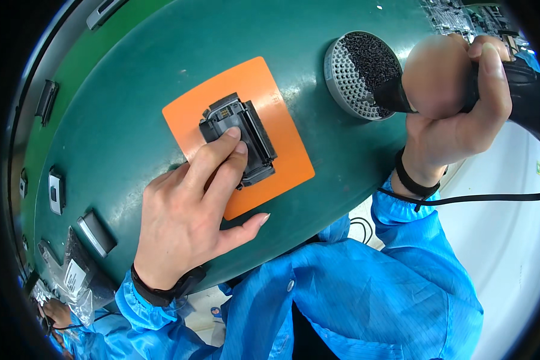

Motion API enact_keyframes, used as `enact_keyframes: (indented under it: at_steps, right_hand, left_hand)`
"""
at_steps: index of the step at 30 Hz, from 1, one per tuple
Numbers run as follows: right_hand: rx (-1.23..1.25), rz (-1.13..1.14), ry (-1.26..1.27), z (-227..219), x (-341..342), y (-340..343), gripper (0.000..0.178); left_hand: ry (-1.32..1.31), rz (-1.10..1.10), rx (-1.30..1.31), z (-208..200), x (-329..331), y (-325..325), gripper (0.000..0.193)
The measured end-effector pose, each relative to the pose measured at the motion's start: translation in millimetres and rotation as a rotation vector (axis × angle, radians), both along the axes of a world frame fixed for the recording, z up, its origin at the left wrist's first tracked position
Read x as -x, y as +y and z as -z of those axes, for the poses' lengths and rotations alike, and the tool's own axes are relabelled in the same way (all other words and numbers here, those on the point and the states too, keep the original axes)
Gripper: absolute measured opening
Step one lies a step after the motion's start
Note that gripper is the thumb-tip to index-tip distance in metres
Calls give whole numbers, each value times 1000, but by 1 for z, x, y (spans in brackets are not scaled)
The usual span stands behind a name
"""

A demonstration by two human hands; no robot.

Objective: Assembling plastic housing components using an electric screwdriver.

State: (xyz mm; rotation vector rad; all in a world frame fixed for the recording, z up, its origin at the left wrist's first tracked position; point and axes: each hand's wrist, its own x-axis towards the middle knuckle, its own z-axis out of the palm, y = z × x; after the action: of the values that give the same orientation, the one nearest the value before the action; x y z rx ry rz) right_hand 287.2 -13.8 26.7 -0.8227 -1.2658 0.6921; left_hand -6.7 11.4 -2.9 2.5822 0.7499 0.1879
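A black plastic housing with small gold contacts at one end lies on an orange mat. My left hand rests on it, index and middle fingertips pressing its top and the thumb stretched out to the side. The ring and little fingers are mostly hidden. My right hand grips a black electric screwdriver, its nose over the near right part of a round dish. Small black screws cover part of the dish's perforated plate. Part of the right hand is blurred, and the screwdriver's tip is hard to make out.
A green table carries all this. Along its left side are a grey-black part, a white-fronted part and a clear bag of dark pieces. Metal pieces lie far right. A person's hand shows at lower left.
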Motion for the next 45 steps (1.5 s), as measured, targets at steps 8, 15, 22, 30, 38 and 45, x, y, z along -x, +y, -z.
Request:
enact_keyframes:
  at_steps: [8,15,22,30,38,45]
  right_hand:
    - [21,44,45,6,3,-1,25]
    - [25,65,6,4,5,-2,23]
    - [24,152,-79,4,17,-1,19]
    - [11,-363,-24,-54,19,-9,32]
    - [49,-578,-57,-21,88,0,29]
    - [69,-572,-67,-17,102,5,28]
  left_hand:
    - [-65,6,-6,4,1,1,66]
    - [-79,-4,-18,6,2,1,65]
    - [-65,-11,-6,2,6,0,63]
    - [-88,6,9,7,10,0,64]
    - [-149,10,-48,14,14,-2,65]
    - [-198,2,-65,15,14,-4,62]
